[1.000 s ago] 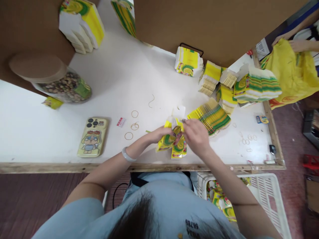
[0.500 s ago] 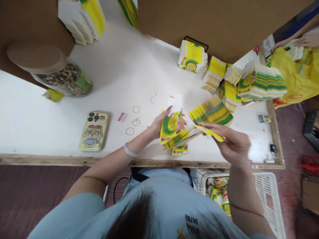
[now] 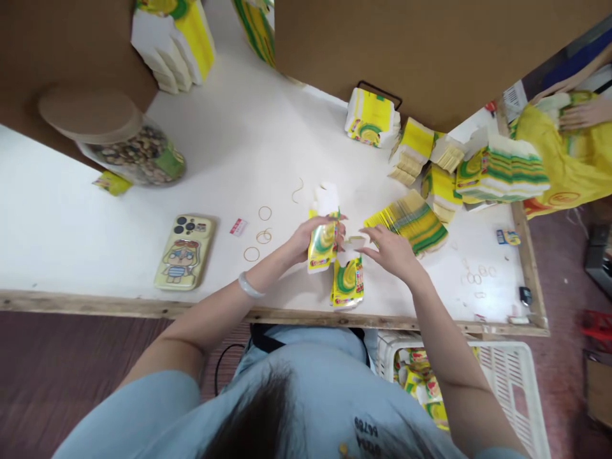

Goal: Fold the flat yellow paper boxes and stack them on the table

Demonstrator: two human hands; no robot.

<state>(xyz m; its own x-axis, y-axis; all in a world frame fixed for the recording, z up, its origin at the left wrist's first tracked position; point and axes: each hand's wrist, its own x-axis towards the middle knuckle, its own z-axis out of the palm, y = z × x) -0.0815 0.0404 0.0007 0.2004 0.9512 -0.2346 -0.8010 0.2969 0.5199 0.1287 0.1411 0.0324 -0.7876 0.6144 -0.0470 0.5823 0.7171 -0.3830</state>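
My left hand (image 3: 313, 239) is closed around a stack of yellow-and-green printed cards (image 3: 322, 245), whose white cut-out tabs point away from me. Just right of it, a second stack of printed cards (image 3: 348, 284) lies near the table's front edge. The thumb and fingers of my right hand (image 3: 385, 248) are around the white end of this second stack. Behind my right hand, a fanned row of the same cards (image 3: 414, 220) rests on the table, partly covered by the fingers.
Several card stacks (image 3: 502, 169) stand at the back right. Left are a phone (image 3: 184, 252), a jar (image 3: 138, 150) and rubber bands (image 3: 264, 236). Cardboard (image 3: 382, 51) walls the back. A white basket (image 3: 516, 382) with packets sits below. Another person's hand (image 3: 586, 115) is at a yellow bag (image 3: 564, 159).
My right hand has moved left and let go of the yellow cards it held, and is now at the lower stack. My left hand's cards are now closed together and more upright.
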